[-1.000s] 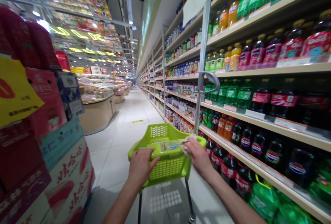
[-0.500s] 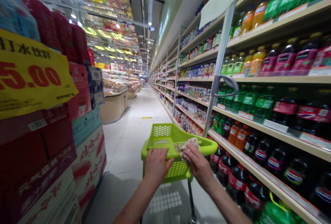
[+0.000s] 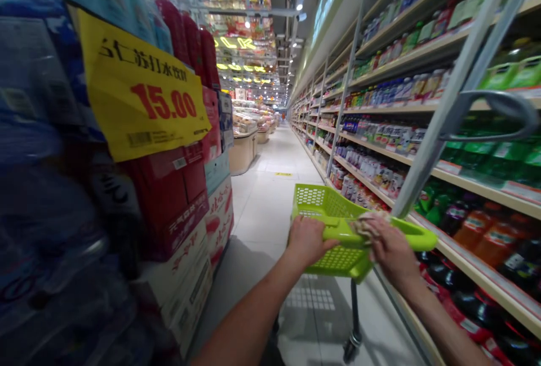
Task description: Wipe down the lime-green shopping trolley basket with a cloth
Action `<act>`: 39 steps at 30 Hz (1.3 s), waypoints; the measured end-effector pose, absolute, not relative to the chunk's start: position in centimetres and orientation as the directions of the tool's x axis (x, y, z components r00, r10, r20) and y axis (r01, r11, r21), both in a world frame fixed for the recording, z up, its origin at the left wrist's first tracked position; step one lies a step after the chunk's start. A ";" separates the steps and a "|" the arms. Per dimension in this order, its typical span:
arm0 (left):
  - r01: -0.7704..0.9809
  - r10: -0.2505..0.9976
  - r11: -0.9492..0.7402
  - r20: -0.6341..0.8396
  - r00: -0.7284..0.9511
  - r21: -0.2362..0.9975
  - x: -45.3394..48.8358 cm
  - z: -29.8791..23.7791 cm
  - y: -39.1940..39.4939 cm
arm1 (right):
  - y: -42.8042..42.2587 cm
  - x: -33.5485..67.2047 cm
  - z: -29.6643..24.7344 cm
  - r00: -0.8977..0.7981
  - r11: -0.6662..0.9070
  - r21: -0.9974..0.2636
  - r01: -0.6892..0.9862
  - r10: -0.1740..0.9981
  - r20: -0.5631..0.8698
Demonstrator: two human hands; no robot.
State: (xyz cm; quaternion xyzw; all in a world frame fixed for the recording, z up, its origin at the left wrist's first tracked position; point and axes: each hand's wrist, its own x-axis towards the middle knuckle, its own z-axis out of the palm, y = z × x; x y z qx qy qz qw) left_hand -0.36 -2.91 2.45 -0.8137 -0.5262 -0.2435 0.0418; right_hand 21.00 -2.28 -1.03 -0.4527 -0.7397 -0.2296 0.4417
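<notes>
A green shopping cart [image 3: 333,263] with perforated basket walls stands on the floor in front of me. My left hand [image 3: 308,240] is wrapped over the left part of its handle, thumb along the near side. At the handle's right part, my right hand [image 3: 389,245] presses a crumpled, light-coloured cloth [image 3: 366,226] against the green plastic. Its fingers are bent over the cloth and partly cover it. The inside of the basket shows only in part, and nothing can be made out in it.
Shelves of bottled drinks [image 3: 486,217] line the right side, with a slanted metal post [image 3: 439,124] and its grey loop [image 3: 492,115] near the cart. Stacked drink cartons [image 3: 169,202] with a yellow price sign [image 3: 147,90] rise on the left. A tiled aisle [image 3: 270,197] runs ahead between them.
The view has turned left, so cart, hands and shelves sit further right and more of the carton stack shows. The metal post looks nearer. Both hands stay on the handle, the cloth still under the right.
</notes>
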 end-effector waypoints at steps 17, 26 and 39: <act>0.848 0.857 -0.464 0.374 0.355 0.258 -1.8 2.6 -2.7 | -1.4 24.4 -1.9 0.046 0.279 -0.214 0.936 0.506 0.861; 0.890 0.864 -0.383 0.436 0.251 0.247 0.3 2.0 -3.1 | 0.2 23.2 -0.9 0.080 0.309 -0.295 0.904 0.557 0.827; 0.751 0.873 -0.487 0.239 0.425 0.446 1.2 -1.5 -2.7 | -4.7 24.2 -1.4 0.096 0.373 -0.340 0.863 0.540 0.836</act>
